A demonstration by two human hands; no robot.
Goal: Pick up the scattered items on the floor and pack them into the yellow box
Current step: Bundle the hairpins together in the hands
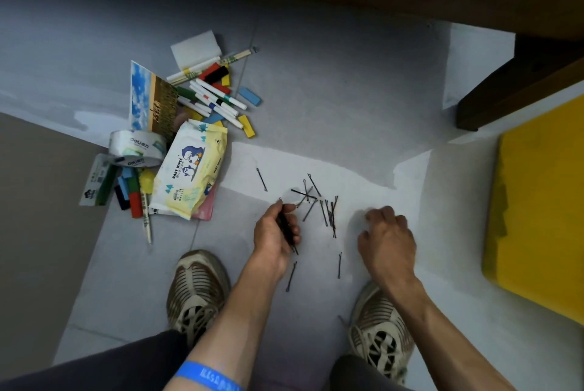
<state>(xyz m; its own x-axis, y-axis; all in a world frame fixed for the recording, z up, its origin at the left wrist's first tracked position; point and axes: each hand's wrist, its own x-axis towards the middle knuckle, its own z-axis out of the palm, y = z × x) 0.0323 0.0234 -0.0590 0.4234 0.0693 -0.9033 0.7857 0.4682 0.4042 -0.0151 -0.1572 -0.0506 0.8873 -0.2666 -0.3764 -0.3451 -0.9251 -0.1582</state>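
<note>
Hairpins (328, 213) lie scattered on the floor (331, 106) mid-frame, right between both hands. Left hand (276, 237) has its fingers curled round a small bundle of pins (287, 229), its fingertips just touching the near edge of the loose pile. Right hand (388, 240) is knuckles-up with fingers bent down at the floor, just right of the pile; can't tell if it's got hold of anything. Yellow box (537, 216) sits at the right edge. Upper left there's a heap: wipes (189, 169), tape (137, 148), markers (218, 101).
</note>
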